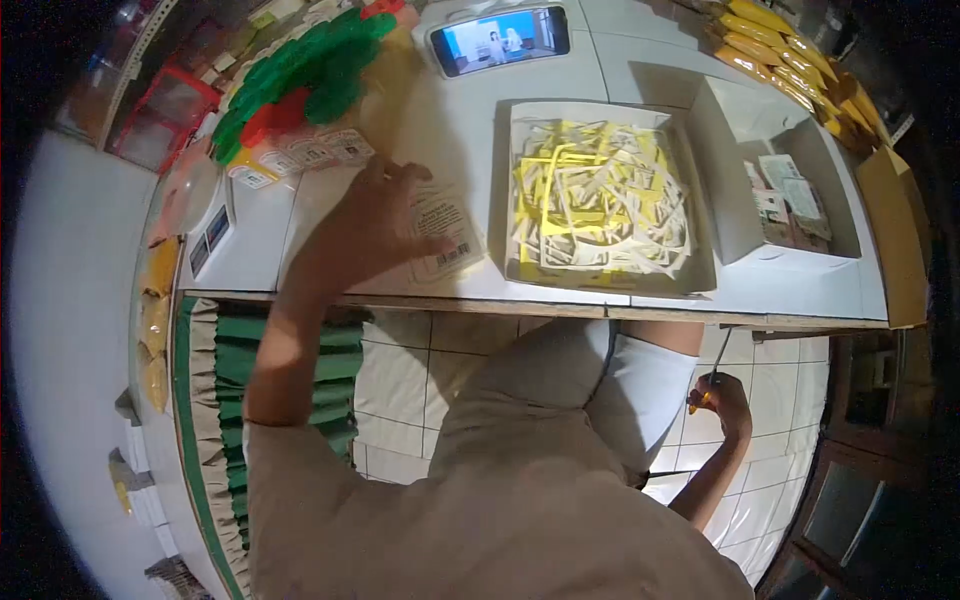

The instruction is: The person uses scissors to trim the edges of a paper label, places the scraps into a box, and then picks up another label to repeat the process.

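Note:
My left hand (pixel 365 225) reaches over the white tabletop with its thumb and fingers spread. Its thumb lies on or just above a printed label with a barcode (pixel 440 235), which rests near the table's front edge, perhaps in clear plastic. Down at the right, below the table edge, my right hand (pixel 728 397) is closed around a thin dark tool with an orange handle (pixel 697 402). The tool points up toward the table edge; its exact kind does not show. Right of my left hand stands an open white box (pixel 512 190) full of yellow and white paper trimmings.
A second white box (pixel 745 150) holds bundled printed cards (pixel 795 195). A phone (pixel 500 42) playing a video leans at the back. Green plastic pieces (pixel 300 80) and a row of printed labels (pixel 305 153) lie left. Yellow packets (pixel 775 45) are piled at the far right.

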